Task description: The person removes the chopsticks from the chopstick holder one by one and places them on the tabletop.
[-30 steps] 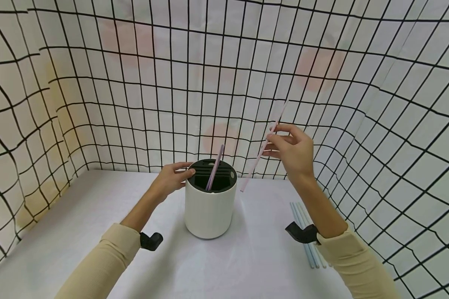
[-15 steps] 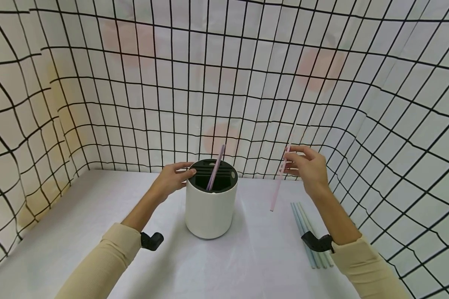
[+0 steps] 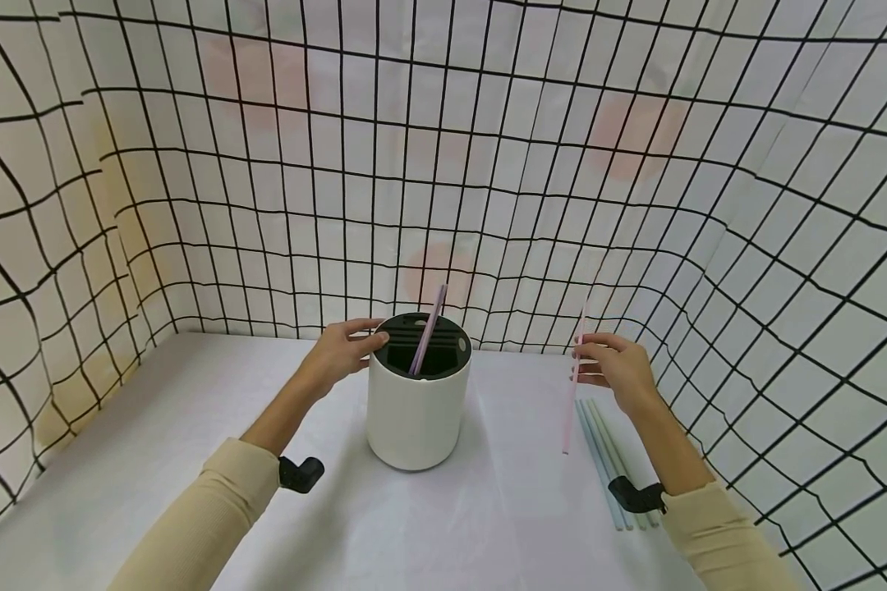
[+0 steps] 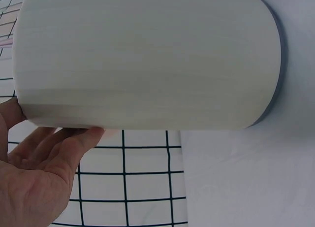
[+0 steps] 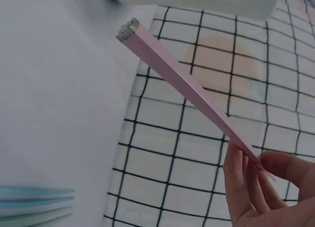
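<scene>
A white round utensil holder (image 3: 414,423) with a black slotted top stands upright on the table. My left hand (image 3: 343,353) grips its left side, thumb on the rim and fingers along the wall; the left wrist view shows the fingers against the white wall. Two purple chopsticks (image 3: 429,328) lean together in the holder's opening. Over the table to the right, my right hand (image 3: 617,371) pinches a slim pink chopstick (image 5: 182,84) between thumb and fingers. The chopstick's silver-capped end points down and its thin end slants up.
Several blue and green chopsticks (image 3: 606,464) lie side by side on the white table (image 3: 488,525), partly under the right wrist's black camera mount (image 3: 636,495). A white wall cloth with a black grid (image 3: 325,205) encloses the back and sides.
My right hand has moved right and down, away from the holder, carrying the pink chopstick, which now stands steeper. My left hand and the holder have stayed in place.
</scene>
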`<state>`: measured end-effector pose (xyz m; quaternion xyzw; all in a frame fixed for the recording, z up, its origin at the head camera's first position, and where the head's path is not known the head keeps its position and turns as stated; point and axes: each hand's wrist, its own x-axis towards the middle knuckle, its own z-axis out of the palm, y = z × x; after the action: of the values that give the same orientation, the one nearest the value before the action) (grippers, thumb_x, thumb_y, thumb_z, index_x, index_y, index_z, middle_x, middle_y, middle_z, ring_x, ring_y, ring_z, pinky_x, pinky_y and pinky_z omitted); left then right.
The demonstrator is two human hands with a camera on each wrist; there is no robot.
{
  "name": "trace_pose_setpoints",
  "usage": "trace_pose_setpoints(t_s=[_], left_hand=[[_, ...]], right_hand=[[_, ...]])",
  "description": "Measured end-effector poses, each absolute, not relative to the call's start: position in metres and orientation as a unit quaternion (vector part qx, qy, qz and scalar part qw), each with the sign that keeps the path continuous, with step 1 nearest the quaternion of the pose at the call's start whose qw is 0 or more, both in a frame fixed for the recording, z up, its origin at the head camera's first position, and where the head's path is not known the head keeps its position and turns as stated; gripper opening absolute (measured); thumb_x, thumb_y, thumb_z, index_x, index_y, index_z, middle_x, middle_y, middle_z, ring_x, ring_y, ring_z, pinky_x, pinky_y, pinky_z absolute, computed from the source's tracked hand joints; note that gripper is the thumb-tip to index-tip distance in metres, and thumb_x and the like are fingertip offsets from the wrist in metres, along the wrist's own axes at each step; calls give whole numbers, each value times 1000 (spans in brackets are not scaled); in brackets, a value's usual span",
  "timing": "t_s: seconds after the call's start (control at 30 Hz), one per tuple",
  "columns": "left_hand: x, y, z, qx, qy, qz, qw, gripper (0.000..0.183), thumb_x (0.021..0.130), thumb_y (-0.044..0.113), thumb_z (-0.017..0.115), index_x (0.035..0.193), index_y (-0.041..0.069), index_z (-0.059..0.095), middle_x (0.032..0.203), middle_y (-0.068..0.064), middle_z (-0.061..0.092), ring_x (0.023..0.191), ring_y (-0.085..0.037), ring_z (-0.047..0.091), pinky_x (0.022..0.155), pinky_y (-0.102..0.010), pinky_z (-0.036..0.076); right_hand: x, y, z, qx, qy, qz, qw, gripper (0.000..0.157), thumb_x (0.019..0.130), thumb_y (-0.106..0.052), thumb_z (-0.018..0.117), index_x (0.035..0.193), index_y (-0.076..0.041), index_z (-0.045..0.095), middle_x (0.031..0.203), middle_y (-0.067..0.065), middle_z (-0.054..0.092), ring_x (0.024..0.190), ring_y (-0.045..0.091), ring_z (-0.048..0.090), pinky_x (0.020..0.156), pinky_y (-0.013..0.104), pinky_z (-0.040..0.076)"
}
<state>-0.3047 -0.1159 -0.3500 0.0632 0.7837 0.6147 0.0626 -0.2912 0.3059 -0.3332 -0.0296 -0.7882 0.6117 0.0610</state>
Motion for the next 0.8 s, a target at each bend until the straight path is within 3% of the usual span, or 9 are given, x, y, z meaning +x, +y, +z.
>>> trace_pose_setpoints(t_s=[0.2,0.57,0.8], left_hand=[[-305,-116,-350,61,785,613,63,54,103,30,63,152,13,48,148,-16,55,138,-32,53,111,-46,50],[-306,-115,-350,61,786,611,62,54,103,30,63,152,12,48,147,-16,56,138,-31,54,111,-45,50],[-305,-116,-350,60,788,610,59,54,103,30,63,152,13,48,147,-16,57,137,-31,54,110,-45,51]], right_hand=[[-299,322,-359,-46,-805,591,16,46,102,-17,63,138,9,53,96,-2,74,83,16,76,77,31,66],[-309,356,-411,-90,-821,562,-49,46,101,-15,64,138,11,55,106,9,76,86,19,76,75,31,66],[-310,365,-437,-109,-827,545,-85,43,97,-10,67,131,14,56,89,4,75,75,15,73,68,30,66]])
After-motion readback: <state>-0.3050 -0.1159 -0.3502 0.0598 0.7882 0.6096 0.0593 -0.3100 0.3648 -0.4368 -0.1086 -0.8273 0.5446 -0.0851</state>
